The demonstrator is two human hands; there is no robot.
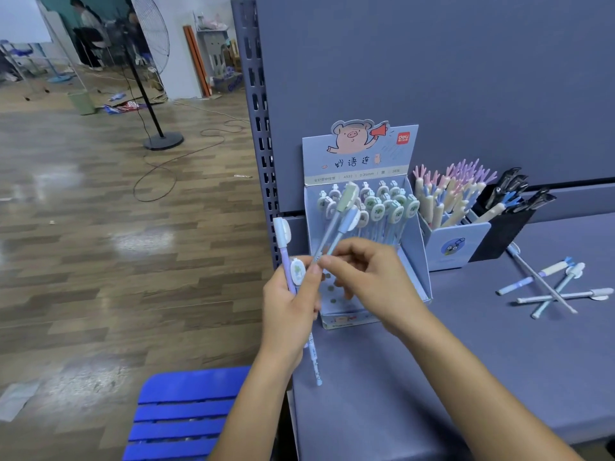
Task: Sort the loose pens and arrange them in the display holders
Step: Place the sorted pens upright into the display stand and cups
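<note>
My left hand (291, 304) grips a bunch of pastel pens: a purple pen (283, 251) stands upright and another pen's tip (315, 364) hangs below the palm. My right hand (366, 277) pinches the lower ends of two pens, a green-capped pen (346, 197) and a blue-capped pen (347, 221), which lean up in front of the pig display box (361, 154). That box holds several pens with oval clips. Several loose pens (552, 287) lie crossed on the shelf at the right.
A light blue holder (456, 244) with antler-topped pens and a black holder (502, 227) with dark pens stand right of the pig box. A grey back panel (432, 61) rises behind. A blue stool (186, 410) is below left; a standing fan (149, 78) is on the wooden floor.
</note>
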